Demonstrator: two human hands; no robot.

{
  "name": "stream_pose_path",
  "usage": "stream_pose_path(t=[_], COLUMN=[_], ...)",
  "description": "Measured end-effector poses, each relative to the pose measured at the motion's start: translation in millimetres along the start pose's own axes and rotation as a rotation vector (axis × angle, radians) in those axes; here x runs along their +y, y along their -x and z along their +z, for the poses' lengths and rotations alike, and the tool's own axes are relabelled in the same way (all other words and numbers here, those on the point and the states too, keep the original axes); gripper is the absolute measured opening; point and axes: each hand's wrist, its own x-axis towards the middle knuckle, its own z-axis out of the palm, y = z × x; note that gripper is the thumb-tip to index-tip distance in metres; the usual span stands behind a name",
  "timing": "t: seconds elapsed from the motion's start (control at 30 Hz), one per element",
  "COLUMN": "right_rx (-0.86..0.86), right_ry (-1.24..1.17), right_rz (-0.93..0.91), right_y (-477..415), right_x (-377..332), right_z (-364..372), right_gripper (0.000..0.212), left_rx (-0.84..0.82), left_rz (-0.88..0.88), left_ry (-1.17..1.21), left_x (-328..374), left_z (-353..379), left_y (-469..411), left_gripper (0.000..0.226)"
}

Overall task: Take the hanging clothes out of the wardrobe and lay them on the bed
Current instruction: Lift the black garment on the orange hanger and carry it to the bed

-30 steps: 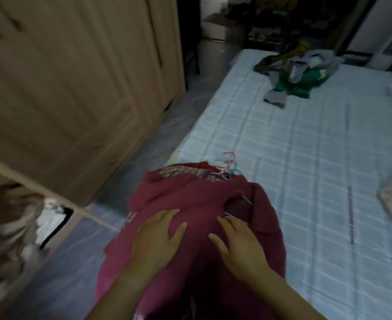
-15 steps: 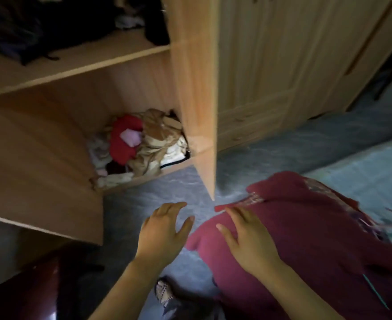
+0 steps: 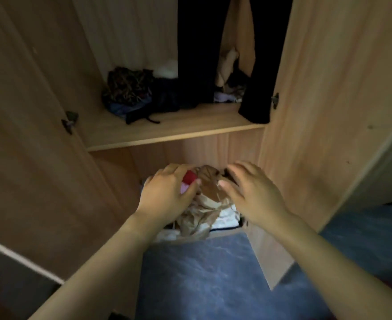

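Observation:
The wooden wardrobe stands open in front of me. Two dark garments hang inside it: one in the middle reaching down to the shelf, another at the right with its hem past the shelf's front edge. My left hand and my right hand are raised side by side in front of the lower compartment, fingers loosely bent and holding nothing. Between and behind them lies a crumpled pile of beige, white and red clothes. The bed is out of view.
Folded and bunched clothes lie on the shelf at the left. The left door and the right door swing out on either side of my arms. Blue floor lies below.
I have turned from the bed to face the wardrobe. Both hands have left the dark red garment and risen in front of the lower compartment. The red garment is no longer in view.

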Motion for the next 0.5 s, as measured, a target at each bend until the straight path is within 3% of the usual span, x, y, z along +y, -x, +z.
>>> stream_pose_path(t=[0.1, 0.23, 0.5], right_rx=[0.092, 0.199, 0.383], right_ry=[0.032, 0.045, 0.129], right_rz=[-0.031, -0.092, -0.236], right_y=[-82, -199, -434], right_x=[4, 21, 41], right_z=[-14, -40, -123], right_gripper=[0.061, 0.057, 0.053], left_rx=[0.066, 0.165, 0.35], left_rz=[0.042, 0.152, 0.287], left_ry=[0.027, 0.07, 0.06], left_x=[-17, -29, -37], left_z=[-22, -52, -110], left_y=[-76, -186, -410], left_gripper=[0.058, 0.066, 0.054])
